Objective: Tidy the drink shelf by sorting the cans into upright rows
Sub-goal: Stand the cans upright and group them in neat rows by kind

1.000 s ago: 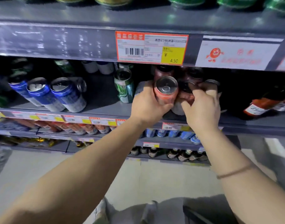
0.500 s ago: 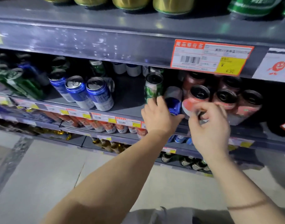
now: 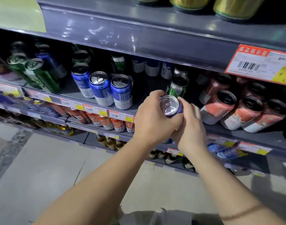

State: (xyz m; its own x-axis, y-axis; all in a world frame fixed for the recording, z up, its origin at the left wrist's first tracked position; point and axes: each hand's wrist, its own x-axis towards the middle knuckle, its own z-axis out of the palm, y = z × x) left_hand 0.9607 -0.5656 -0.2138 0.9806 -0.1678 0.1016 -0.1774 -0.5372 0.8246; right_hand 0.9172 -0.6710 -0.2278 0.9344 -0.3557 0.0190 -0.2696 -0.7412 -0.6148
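Currently a blue can is held just in front of the drink shelf, lid tilted toward the camera, at the gap between the blue and red groups. It is gripped by the left hand, fingers curled over the top and left side, thumb underneath. The right hand is wrapped round the can's right side and lower body, fingertips touching the rim. Both hands are touching each other below the can.

Three blue-and-white cans are seen standing in a close row left of the hands, leaning slightly in this wide-angle view. A green can is standing just behind the held can. Red-and-white cans are grouped to the right, touching one another, tops facing the camera. Green cans are clustered at the far left of the same shelf. More cans are visible at the back, too dark to identify.

An orange-framed price tag is fixed to the edge of the upper shelf, which carries gold cans. Lower shelves with orange cans are visible below.
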